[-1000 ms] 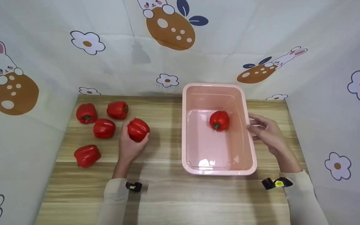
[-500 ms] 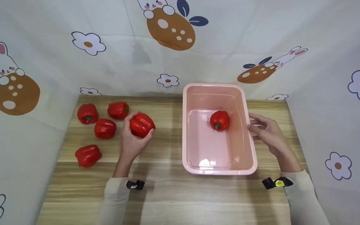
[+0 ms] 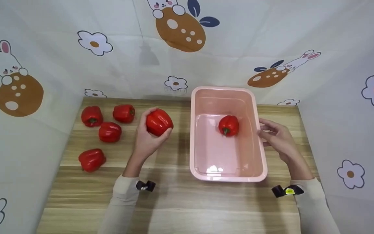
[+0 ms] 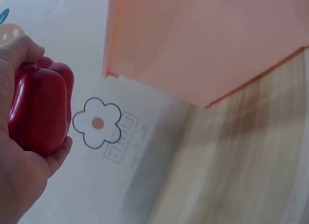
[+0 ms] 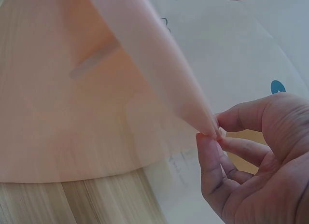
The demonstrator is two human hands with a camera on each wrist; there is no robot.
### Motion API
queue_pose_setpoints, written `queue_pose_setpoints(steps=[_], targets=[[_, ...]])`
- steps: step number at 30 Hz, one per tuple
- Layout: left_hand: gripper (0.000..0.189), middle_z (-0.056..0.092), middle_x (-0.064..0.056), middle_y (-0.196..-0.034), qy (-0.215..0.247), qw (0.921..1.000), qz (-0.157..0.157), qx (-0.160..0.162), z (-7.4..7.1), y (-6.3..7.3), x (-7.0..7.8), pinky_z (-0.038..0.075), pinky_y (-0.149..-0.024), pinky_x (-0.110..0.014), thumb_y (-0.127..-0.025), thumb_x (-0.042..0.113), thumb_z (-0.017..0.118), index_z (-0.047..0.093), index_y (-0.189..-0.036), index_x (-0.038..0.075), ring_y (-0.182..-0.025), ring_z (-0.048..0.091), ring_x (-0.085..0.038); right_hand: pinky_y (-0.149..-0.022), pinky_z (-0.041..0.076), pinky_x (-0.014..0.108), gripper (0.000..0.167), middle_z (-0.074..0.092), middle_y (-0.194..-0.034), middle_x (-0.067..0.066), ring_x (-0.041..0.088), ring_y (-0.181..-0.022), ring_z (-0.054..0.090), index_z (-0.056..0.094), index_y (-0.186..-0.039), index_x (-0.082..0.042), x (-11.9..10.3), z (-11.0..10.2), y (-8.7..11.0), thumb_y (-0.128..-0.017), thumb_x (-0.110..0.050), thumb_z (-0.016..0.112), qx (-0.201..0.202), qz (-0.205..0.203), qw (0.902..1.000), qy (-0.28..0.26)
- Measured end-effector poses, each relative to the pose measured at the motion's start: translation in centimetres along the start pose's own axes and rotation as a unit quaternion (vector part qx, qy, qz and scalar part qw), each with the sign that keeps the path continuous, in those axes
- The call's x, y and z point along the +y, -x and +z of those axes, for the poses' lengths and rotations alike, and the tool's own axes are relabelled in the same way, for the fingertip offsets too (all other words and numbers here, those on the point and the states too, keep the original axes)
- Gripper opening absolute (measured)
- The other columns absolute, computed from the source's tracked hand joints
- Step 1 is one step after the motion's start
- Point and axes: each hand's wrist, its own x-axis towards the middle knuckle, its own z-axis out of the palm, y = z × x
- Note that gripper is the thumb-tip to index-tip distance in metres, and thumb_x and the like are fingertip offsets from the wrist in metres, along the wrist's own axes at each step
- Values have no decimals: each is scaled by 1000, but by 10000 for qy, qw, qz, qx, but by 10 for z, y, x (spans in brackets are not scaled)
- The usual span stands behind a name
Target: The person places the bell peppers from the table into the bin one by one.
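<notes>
My left hand (image 3: 147, 139) grips a red bell pepper (image 3: 159, 122), its fingers and thumb curled round the sides. In the left wrist view the same bell pepper (image 4: 41, 108) is held up off the wooden table, left of the pink bin's outer wall (image 4: 193, 45). My right hand (image 3: 279, 136) pinches the right rim of the pink bin (image 3: 192, 136) between thumb and fingers. The right wrist view shows the fingers (image 5: 210, 161) closed on the rim's edge. One more red bell pepper (image 3: 228, 125) lies inside the bin, its green stem toward me.
Several red bell peppers lie at the table's left: one at the back left (image 3: 92, 116), one beside it (image 3: 123, 113), one just in front (image 3: 109, 132) and one nearer me (image 3: 92, 160). A printed cloth (image 3: 125, 74) walls the wooden table (image 3: 180, 208) at the back and sides.
My left hand has carried its bell pepper up and to the right, away from the other peppers and toward the bin. My right hand stays on the rim.
</notes>
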Motion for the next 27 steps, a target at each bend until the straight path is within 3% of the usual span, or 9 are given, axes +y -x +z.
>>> queue_pose_setpoints(steps=[10,16,27], targets=[[76,55,-5,-151,343,9986,202,-352,26,-12,23,59,-103,-52,-82,16,88,49,-147,19,-137,53,-24,-73,67,31,54,64,-109,2,3,-87,72,51,-154,1,-1,0,1,-102,-8,64,28,-35,10000,-65],[80,54,2,-151,245,9979,228,-553,34,-18,33,60,-102,-49,-81,16,89,47,-149,19,-138,52,-22,-74,67,32,55,64,-110,3,4,-88,73,50,-155,0,-1,0,1,-102,-7,64,-17,-23,10000,-64],[79,55,-2,-150,133,9970,199,-733,46,-29,50,61,-101,-48,-82,21,88,46,-148,18,-137,53,-24,-75,67,34,55,64,-111,6,5,-88,73,50,-155,1,-2,0,0,-102,-8,64,-52,-45,10000,-35]])
